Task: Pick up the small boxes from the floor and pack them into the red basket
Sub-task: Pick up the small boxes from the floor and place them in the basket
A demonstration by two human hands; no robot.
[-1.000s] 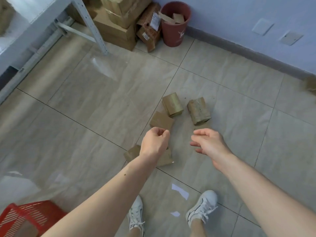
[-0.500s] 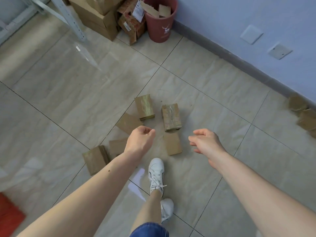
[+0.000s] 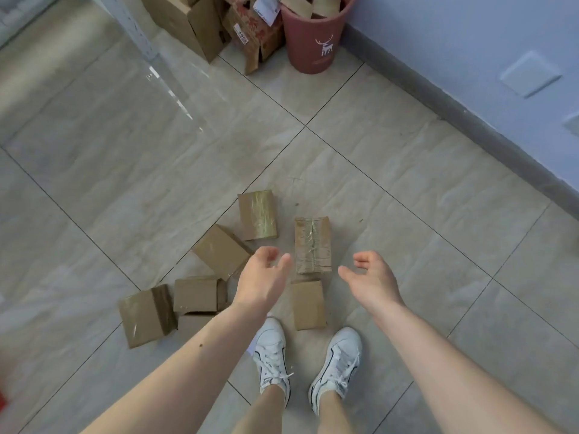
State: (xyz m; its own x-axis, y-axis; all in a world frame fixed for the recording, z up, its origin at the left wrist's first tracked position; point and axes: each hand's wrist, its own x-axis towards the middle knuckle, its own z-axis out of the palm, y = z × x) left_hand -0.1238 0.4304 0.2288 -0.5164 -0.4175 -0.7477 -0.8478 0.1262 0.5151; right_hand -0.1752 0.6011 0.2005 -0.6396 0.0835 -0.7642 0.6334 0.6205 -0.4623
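Note:
Several small brown cardboard boxes lie scattered on the tiled floor in front of my feet. A taped box (image 3: 257, 219) lies farthest away, and a tape-wrapped box (image 3: 312, 244) lies to its right. A plain box (image 3: 221, 251) sits left of my left hand (image 3: 262, 281). Closer in are a small box (image 3: 309, 304) between my hands, a box (image 3: 195, 294) further left, and a box (image 3: 147, 314) at far left. My right hand (image 3: 371, 278) hovers right of the wrapped box. Both hands are empty with fingers loosely curled. Only a sliver of the red basket (image 3: 2, 402) shows at the left edge.
A pink bin (image 3: 313, 42) holding cardboard scraps stands by the wall at the back. Larger cardboard boxes (image 3: 191, 23) are stacked beside it, next to a white metal table leg (image 3: 131, 29). My two white shoes (image 3: 272, 355) stand just behind the boxes.
I have stepped forward to the boxes and both feet now stand together. My left hand has opened from a fist. The red basket has slid almost out of view at the left.

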